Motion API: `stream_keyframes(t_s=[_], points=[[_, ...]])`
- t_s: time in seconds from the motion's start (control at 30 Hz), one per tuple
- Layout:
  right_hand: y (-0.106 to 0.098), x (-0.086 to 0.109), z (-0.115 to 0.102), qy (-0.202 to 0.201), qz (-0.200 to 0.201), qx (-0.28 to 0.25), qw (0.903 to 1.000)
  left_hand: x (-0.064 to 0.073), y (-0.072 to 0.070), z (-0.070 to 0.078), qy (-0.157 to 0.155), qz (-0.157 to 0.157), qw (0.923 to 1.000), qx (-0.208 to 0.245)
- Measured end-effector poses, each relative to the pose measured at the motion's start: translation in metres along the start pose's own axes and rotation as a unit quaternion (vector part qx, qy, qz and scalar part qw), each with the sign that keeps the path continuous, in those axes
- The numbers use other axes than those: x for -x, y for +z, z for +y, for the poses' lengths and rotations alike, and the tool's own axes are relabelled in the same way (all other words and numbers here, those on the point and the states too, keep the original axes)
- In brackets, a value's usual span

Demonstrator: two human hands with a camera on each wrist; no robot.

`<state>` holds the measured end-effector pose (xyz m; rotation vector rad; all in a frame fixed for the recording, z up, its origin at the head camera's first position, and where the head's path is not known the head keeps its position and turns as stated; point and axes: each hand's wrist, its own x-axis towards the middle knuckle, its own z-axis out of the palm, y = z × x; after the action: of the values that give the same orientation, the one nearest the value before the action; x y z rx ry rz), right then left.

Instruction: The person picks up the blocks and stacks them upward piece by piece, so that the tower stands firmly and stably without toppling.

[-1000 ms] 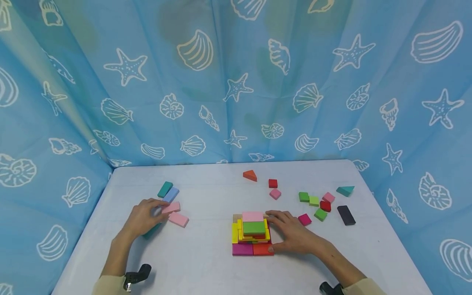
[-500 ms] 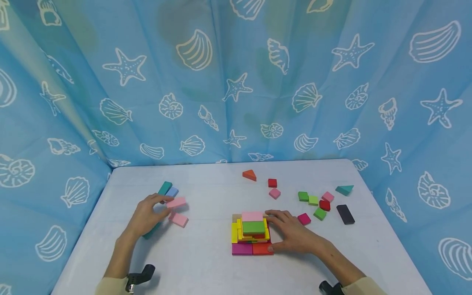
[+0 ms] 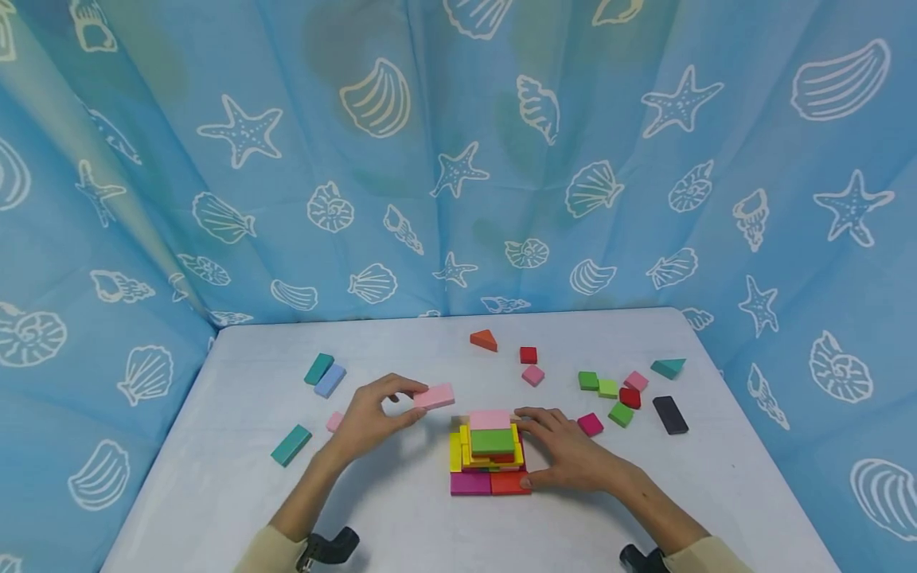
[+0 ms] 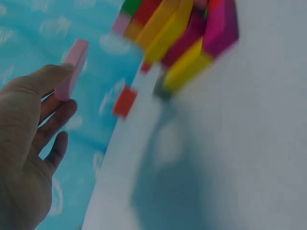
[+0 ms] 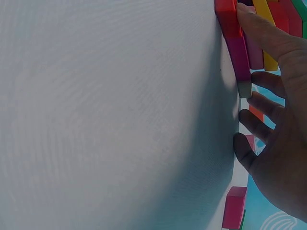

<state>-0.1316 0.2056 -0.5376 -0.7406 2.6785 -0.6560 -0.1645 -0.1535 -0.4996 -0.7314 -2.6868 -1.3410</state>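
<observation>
In the head view my left hand (image 3: pixel 370 418) pinches a pink rectangular building block (image 3: pixel 435 396) between thumb and fingers, raised just left of the stack. The left wrist view shows this same pink block (image 4: pixel 73 71) held near its end. A stepped stack of coloured blocks stands mid-table: purple (image 3: pixel 470 484) and red blocks at the bottom front, yellow ones (image 3: pixel 456 454) above, a green block (image 3: pixel 493 441) and a pink one on top. My right hand (image 3: pixel 569 458) rests at the stack's right side. Its thumb touches the red block (image 5: pixel 228 18); its fingers reach toward the back corner.
At the left lie two teal blocks (image 3: pixel 291 446), a blue block (image 3: pixel 330 381) and a partly hidden pink block (image 3: pixel 334 422). Several small cubes (image 3: pixel 608 389), a teal triangle (image 3: pixel 669 368) and a black block (image 3: pixel 670 415) lie right. An orange triangle (image 3: pixel 483 341) lies behind the stack.
My left hand has lifted a pink block from the left group and carried it right, close to the stack. The right hand has stayed at the stack's side.
</observation>
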Motion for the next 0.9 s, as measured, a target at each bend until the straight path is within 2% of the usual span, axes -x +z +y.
stream_keyframes(t_s=[0.2, 0.3, 0.53, 0.9], points=[[-0.001, 0.000, 0.000, 0.001, -0.002, 0.001, 1.0000, -0.010, 0.026, 0.035, 0.045, -0.030, 0.9978, 0.039], [-0.001, 0.000, 0.000, -0.001, -0.002, 0.003, 1.0000, -0.014, 0.036, 0.043, 0.063, -0.043, 0.9962, 0.042], [0.000, 0.000, 0.000, -0.008, -0.005, -0.003, 1.0000, -0.016, 0.051, 0.045, 0.063, -0.052, 0.9964, 0.024], [0.001, 0.001, 0.004, -0.010, 0.003, -0.001, 0.9999, -0.017, 0.055, 0.047, 0.032, -0.079, 0.9961, 0.025]])
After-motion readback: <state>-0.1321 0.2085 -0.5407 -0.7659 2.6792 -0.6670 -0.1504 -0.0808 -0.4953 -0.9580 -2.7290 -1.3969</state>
